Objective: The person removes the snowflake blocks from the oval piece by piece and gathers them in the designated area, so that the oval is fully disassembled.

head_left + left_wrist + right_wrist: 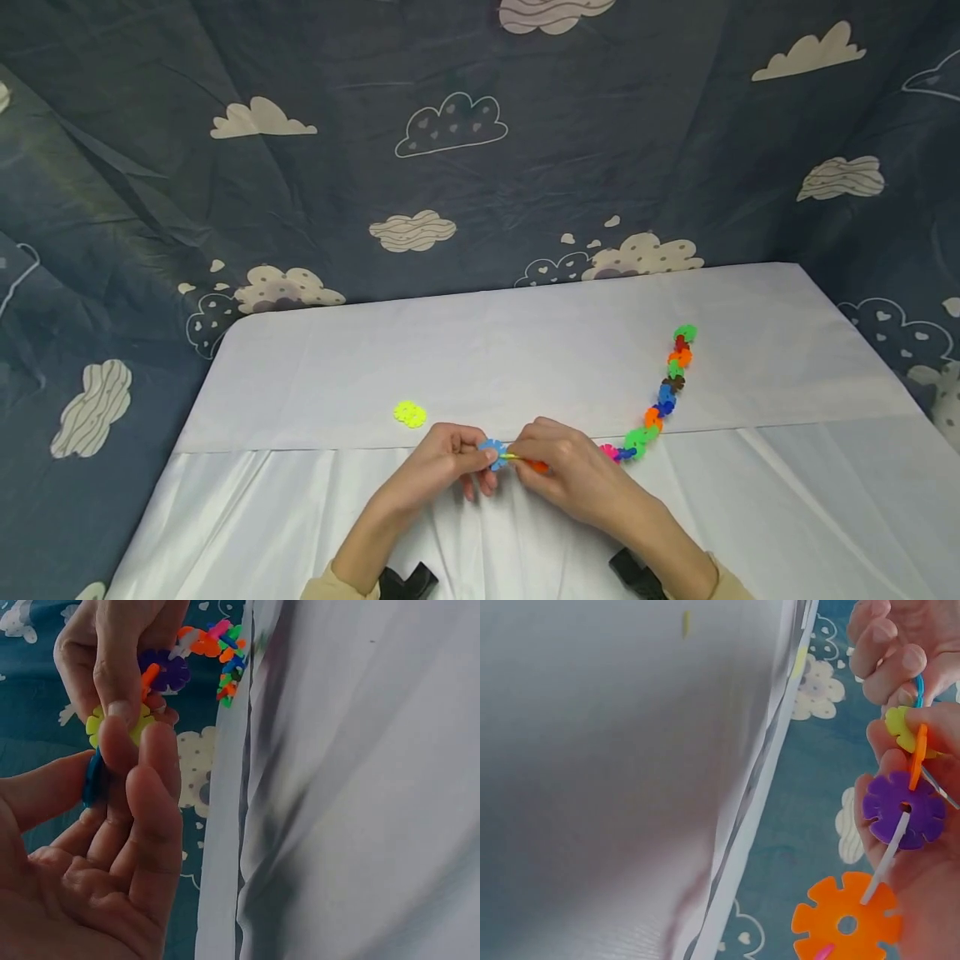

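Between thumb and fingers, my left hand (442, 462) pinches a light blue notched disc (492, 452). Opposite it, my right hand (573, 467) pinches a yellow notched disc (898, 729), whose edge meets the blue one; how deep the notches interlock is hard to see. From the yellow disc a chain runs on through an orange disc (918, 757), a purple disc (904, 810), a white one (885, 859) seen edge-on and a larger orange disc (821, 915). Beyond my right hand the chain (641, 437) of many colours lies curved up the table.
A yellow notched piece, or a few overlapping, (409, 414) lies on the white tablecloth (300, 375) beyond my left hand. A fold crosses the cloth. Behind the table hangs a dark curtain (337, 167) with cloud prints. Black straps (408, 583) show at the wrists.
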`<state>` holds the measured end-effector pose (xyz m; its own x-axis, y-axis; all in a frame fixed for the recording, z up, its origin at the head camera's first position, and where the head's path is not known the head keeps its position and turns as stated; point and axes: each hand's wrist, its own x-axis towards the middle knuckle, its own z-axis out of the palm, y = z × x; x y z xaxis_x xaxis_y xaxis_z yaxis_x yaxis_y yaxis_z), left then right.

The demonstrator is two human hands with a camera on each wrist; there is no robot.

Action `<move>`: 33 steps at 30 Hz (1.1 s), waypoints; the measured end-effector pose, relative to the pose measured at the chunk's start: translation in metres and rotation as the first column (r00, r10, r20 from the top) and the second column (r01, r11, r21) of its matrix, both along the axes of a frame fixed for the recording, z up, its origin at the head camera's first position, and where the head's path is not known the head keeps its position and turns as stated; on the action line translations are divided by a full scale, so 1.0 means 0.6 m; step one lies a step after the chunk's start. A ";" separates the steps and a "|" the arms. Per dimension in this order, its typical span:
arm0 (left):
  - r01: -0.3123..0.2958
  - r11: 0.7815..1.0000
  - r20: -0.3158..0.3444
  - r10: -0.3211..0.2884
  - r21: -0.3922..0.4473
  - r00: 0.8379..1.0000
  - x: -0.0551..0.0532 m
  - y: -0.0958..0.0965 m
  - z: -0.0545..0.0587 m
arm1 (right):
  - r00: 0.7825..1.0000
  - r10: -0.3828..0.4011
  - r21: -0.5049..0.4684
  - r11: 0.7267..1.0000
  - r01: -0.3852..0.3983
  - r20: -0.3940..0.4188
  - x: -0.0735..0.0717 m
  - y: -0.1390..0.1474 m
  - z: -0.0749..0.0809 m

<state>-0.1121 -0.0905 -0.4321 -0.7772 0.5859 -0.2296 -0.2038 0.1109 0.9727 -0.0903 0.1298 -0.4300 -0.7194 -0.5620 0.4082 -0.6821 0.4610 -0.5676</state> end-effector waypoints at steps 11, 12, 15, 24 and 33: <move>-0.152 0.986 -0.155 0.141 -0.064 0.978 -0.028 -0.064 0.025 | 0.998 -0.051 0.070 0.996 0.048 0.045 -0.004 0.005 0.008; -0.171 0.982 -0.160 0.157 -0.079 0.975 -0.030 -0.067 0.026 | 0.997 -0.054 0.070 0.996 0.051 0.053 -0.004 0.006 0.008; -0.213 0.970 -0.160 0.193 -0.121 0.968 -0.035 -0.076 0.028 | 0.995 -0.067 0.069 0.996 0.062 0.075 -0.003 0.007 0.008; -0.400 0.889 -0.205 0.359 -0.224 0.911 -0.043 -0.098 0.017 | 0.990 -0.088 0.073 0.994 0.080 0.107 -0.004 0.008 0.006; -0.564 0.764 -0.300 0.483 -0.314 0.822 -0.056 -0.130 0.003 | 0.990 -0.100 0.075 0.993 0.093 0.098 -0.005 0.010 0.004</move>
